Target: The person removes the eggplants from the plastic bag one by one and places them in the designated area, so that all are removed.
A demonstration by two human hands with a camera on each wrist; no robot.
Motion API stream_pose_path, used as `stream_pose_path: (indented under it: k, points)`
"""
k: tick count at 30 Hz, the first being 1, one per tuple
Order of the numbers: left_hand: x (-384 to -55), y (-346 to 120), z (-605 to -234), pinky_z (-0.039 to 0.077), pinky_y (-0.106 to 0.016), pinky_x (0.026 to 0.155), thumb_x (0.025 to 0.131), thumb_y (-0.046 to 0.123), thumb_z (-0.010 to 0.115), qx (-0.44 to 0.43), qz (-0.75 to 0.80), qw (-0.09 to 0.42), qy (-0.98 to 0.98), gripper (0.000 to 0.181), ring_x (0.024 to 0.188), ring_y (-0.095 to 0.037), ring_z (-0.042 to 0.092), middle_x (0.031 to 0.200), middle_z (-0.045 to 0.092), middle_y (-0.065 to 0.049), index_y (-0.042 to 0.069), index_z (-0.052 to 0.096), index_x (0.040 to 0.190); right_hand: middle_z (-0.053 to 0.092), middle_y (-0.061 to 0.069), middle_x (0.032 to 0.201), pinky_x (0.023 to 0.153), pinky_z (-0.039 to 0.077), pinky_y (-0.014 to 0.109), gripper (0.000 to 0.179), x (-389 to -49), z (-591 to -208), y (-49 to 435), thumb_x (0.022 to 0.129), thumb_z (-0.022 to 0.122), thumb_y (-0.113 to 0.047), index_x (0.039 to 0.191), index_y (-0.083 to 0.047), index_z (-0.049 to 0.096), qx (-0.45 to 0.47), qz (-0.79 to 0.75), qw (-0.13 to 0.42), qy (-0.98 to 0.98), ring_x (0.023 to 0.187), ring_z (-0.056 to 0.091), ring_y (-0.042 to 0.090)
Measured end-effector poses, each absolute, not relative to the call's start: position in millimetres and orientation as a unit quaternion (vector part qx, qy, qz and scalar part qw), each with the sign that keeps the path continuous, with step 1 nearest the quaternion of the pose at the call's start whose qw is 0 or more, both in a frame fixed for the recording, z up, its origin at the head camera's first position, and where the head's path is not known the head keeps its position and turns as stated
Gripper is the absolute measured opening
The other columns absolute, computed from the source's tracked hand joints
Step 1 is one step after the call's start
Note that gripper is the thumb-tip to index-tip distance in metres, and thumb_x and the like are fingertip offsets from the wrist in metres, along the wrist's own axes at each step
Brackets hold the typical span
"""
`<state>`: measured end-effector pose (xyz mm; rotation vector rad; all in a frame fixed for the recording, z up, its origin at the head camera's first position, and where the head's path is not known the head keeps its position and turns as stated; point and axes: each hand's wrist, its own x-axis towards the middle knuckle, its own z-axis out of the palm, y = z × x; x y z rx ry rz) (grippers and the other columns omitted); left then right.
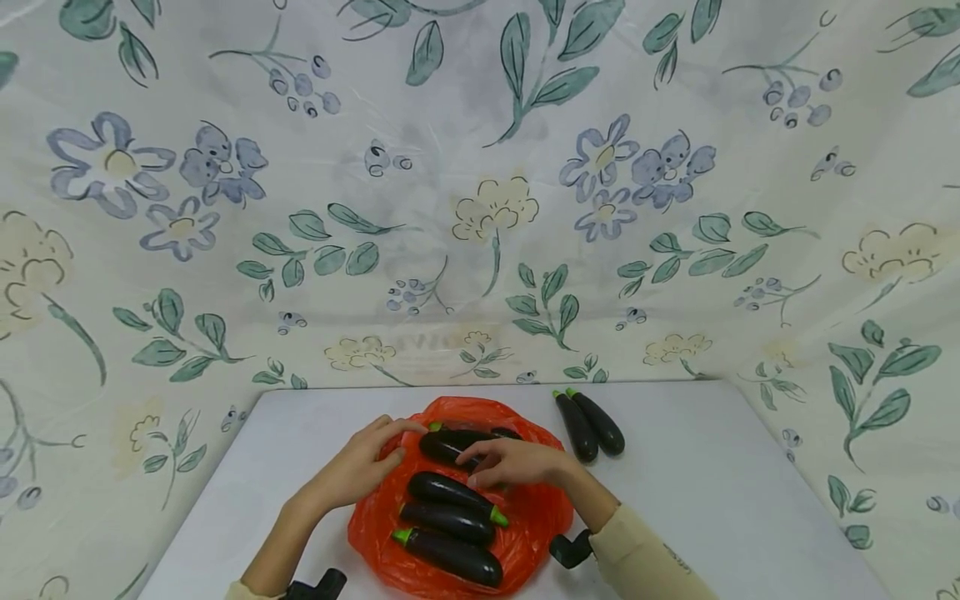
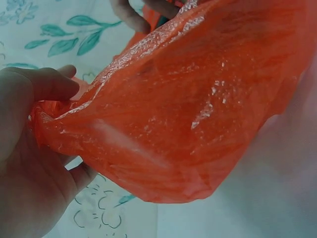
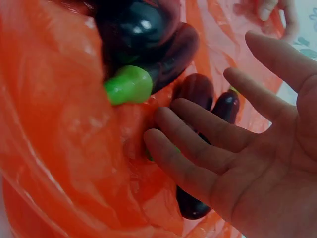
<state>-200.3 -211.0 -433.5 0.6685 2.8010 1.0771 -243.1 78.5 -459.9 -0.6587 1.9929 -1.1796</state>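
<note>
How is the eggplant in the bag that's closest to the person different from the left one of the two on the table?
The bag eggplant lies in the open red bag, while the table eggplant rests on the white table.
The bag eggplant's green end points to the person's left; the table eggplant's points away from the person.
Both are dark, shiny and long, with a green end.
</note>
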Motion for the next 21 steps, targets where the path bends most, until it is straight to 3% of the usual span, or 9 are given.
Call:
stream_pose_path:
  k: [8, 15, 21]
  points:
    - [-200, -212, -433, 0.049, -0.030, 0.072, 0.099, 0.007, 0.059, 0.217, 0.348, 0.033, 0.911, 0.037, 0.086, -0.019, 0.050, 0.097, 0.052, 0.000, 0.024, 0.061, 0.132, 0.059, 0.008, 0.137, 0.096, 0.052, 0.039, 0.048, -247, -470, 76, 0.096, 0.066, -0.035, 0.142, -0.022, 0.057, -0.288, -0.412, 0.390, 0.772, 0.118, 0.056, 0.020]
    - [-201, -212, -434, 0.050, -0.029, 0.073, 0.098, 0.007, 0.060, 0.215, 0.350, 0.034, 0.911, 0.040, 0.088, -0.019, 0.050, 0.097, 0.052, 0.000, 0.031, 0.060, 0.130, 0.063, 0.005, 0.129, 0.096, 0.051, 0.044, 0.047, -244, -470, 77, 0.095, 0.069, -0.030, 0.140, -0.020, 0.058, -0.278, -0.416, 0.403, 0.766, 0.113, 0.059, 0.020]
    - [-202, -211, -434, 0.049, -0.029, 0.071, 0.098, 0.006, 0.059, 0.221, 0.349, 0.037, 0.910, 0.038, 0.087, -0.020, 0.050, 0.096, 0.052, 0.000, 0.024, 0.061, 0.133, 0.062, 0.004, 0.132, 0.103, 0.047, 0.049, 0.038, -241, -469, 77, 0.096, 0.067, -0.025, 0.134, -0.022, 0.063, -0.286, -0.407, 0.409, 0.765, 0.118, 0.056, 0.020]
